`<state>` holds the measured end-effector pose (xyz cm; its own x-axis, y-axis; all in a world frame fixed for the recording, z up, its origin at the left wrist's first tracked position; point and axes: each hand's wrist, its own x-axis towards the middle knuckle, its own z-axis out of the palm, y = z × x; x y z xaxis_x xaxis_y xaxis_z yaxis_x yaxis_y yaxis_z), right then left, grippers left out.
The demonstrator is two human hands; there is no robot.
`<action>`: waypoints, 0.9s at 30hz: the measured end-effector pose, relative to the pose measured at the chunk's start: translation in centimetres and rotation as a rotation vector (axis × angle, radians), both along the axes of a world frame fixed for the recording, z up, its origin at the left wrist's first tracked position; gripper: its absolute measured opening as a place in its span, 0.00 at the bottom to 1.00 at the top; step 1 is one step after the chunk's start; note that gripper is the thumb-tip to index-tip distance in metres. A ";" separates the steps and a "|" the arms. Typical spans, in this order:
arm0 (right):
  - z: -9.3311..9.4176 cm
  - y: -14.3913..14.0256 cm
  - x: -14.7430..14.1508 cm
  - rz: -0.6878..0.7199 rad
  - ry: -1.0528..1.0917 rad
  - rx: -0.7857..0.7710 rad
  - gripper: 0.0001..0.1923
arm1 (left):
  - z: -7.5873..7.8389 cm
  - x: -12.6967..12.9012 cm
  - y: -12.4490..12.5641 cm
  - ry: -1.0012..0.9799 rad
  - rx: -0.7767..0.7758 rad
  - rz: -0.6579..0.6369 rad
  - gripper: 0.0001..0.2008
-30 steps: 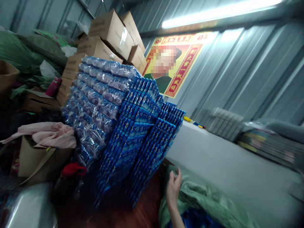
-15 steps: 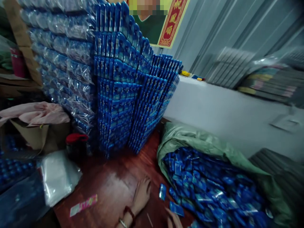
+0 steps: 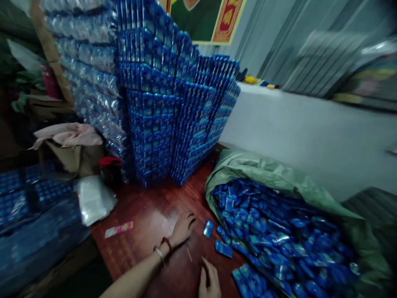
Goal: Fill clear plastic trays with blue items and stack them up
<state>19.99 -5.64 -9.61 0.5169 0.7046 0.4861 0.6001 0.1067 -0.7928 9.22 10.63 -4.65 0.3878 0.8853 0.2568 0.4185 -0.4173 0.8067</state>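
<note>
My left hand [image 3: 182, 227] lies flat on the red-brown wooden table [image 3: 145, 223], palm down, fingers together, with bead bracelets at the wrist; it holds nothing. Just right of its fingertips lies a loose blue packet [image 3: 208, 228], and another blue packet [image 3: 223, 248] lies a little nearer. My right hand [image 3: 209, 280] rests low on the table at the frame's bottom edge, fingers curled; whether it holds anything I cannot tell. An open green sack [image 3: 266, 176] full of loose blue packets [image 3: 279, 236] spreads to the right of both hands.
A tall stack of blue packets [image 3: 173, 111] and plastic-wrapped bundles [image 3: 93, 74] rises behind the table. A clear plastic bag [image 3: 93, 198], a pink-yellow slip [image 3: 119, 228], a red-capped dark jar [image 3: 110, 171] and a cardboard box with pink cloth [image 3: 70, 136] sit left. A white ledge [image 3: 310, 124] runs right.
The view swung down from the wall to the table. My left hand left the sack's edge and now lies on the wood; my right hand has come into view at the bottom.
</note>
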 end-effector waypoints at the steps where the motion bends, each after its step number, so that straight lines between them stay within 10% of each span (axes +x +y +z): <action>1: 0.6 -0.3 0.0 0.025 -0.006 -0.034 0.17 | 0.2 0.0 -0.1 0.002 -0.004 -0.010 0.15; 8: 2.0 -1.7 0.0 0.122 -0.014 -0.170 0.18 | 0.5 -3.1 -2.8 -0.029 -0.067 0.000 0.17; 18: 4.9 -1.7 -2.4 0.037 0.093 -0.151 0.14 | 4.5 -20.9 -5.1 -0.013 -0.007 0.413 0.19; 23: 8.3 -4.7 -1.8 -0.096 0.086 -0.126 0.16 | 1.6 -18.3 -7.0 0.227 0.100 0.072 0.21; 27: 10.5 -9.5 3.8 -0.423 0.069 -0.065 0.14 | -1.0 -14.3 -11.2 0.467 0.134 -0.160 0.21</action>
<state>23.80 -15.15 0.87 0.7968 0.4518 0.4013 0.5251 -0.1891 -0.8297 -5.06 -0.61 -5.68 0.6160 0.7768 0.1310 0.6440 -0.5924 0.4841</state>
